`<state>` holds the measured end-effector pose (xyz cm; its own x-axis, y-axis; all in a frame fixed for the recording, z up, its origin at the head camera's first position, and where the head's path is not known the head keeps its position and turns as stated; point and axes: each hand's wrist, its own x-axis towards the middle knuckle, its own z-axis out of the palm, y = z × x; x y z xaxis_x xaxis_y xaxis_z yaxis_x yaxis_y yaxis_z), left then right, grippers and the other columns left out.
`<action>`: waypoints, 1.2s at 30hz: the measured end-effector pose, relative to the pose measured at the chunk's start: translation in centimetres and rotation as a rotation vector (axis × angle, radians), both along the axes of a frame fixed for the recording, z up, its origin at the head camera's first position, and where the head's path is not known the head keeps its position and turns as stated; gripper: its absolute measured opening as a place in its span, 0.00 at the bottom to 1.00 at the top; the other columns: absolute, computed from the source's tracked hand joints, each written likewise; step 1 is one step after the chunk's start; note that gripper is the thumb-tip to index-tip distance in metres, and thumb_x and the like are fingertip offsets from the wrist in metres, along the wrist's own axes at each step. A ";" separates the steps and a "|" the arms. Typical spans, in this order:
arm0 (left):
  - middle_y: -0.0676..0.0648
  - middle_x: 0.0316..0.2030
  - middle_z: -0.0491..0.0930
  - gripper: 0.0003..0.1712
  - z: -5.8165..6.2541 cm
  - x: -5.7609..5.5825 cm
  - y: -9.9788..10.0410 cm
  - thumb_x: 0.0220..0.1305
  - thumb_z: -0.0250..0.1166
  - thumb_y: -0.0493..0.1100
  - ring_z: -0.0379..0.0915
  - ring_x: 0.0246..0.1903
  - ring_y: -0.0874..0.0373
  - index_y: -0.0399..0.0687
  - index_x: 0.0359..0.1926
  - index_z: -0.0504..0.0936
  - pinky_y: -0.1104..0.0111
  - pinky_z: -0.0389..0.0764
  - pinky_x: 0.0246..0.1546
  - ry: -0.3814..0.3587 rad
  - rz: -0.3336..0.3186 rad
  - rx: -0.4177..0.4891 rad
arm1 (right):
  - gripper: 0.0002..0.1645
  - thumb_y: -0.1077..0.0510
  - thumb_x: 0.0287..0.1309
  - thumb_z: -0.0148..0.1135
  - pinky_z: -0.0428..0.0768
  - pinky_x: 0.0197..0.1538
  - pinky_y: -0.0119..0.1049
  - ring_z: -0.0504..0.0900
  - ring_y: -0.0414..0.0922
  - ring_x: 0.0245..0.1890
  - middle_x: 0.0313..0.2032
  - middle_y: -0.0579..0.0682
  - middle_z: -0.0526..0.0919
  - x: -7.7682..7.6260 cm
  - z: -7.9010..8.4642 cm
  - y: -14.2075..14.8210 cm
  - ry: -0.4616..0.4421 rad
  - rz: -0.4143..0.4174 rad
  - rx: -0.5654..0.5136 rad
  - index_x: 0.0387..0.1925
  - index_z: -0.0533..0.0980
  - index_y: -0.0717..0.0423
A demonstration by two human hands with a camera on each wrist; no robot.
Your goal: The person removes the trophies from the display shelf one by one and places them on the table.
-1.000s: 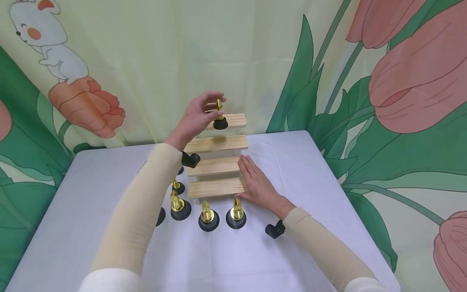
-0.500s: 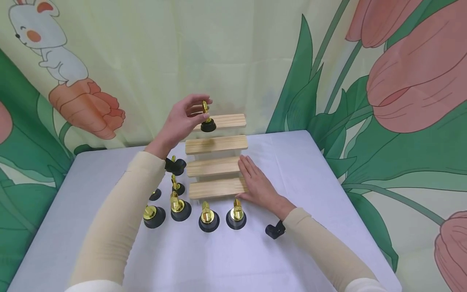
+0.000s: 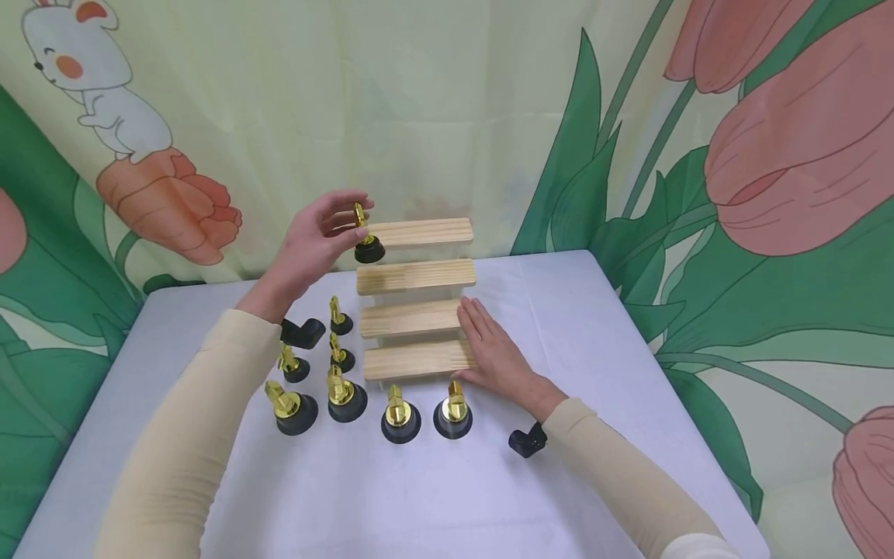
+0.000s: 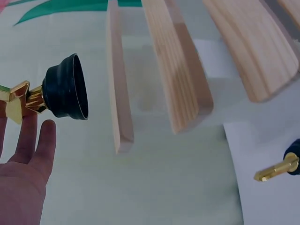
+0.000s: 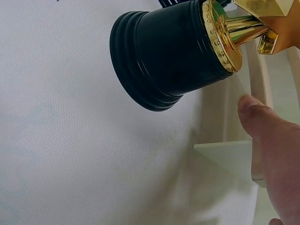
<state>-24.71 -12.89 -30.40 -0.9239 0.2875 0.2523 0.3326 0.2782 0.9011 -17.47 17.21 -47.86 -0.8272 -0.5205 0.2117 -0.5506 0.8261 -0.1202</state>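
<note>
My left hand (image 3: 312, 239) pinches a small gold trophy on a black base (image 3: 369, 250), held upright at the left end of the top board. In the left wrist view the same trophy (image 4: 65, 90) has its base facing the boards. The tiered wooden rack (image 3: 417, 277) has several pale boards stepping up toward the back. My right hand (image 3: 494, 351) rests with straight fingers against the right end of the two lower boards. Close to its thumb stands a star trophy (image 3: 453, 413), seen large as a black-based trophy (image 5: 171, 54) in the right wrist view.
Several more trophies stand on the white-clothed table (image 3: 447, 497): one star trophy (image 3: 400, 419) in front of the rack, others such as a larger trophy (image 3: 294, 411) to its left. A patterned curtain (image 3: 433, 101) hangs right behind the rack.
My left hand has moved left and slightly down with the trophy, from over the middle of the top board to its left end. The right hand has stayed in place.
</note>
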 end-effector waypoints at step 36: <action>0.50 0.64 0.73 0.29 -3.9 2.5 -7.7 0.69 0.63 0.47 0.68 0.66 0.52 0.62 0.69 0.68 0.54 0.73 0.67 -0.096 0.264 -0.126 | 0.72 0.36 0.45 0.76 0.54 0.79 0.47 0.47 0.60 0.78 0.77 0.65 0.46 0.0 0.0 0.0 0.030 0.018 -0.005 0.75 0.46 0.70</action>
<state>-22.19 -20.59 -34.31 -0.9887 0.0582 0.1382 0.1495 0.4552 0.8778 -17.47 17.18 -47.89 -0.8109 -0.5342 0.2387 -0.5689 0.8153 -0.1079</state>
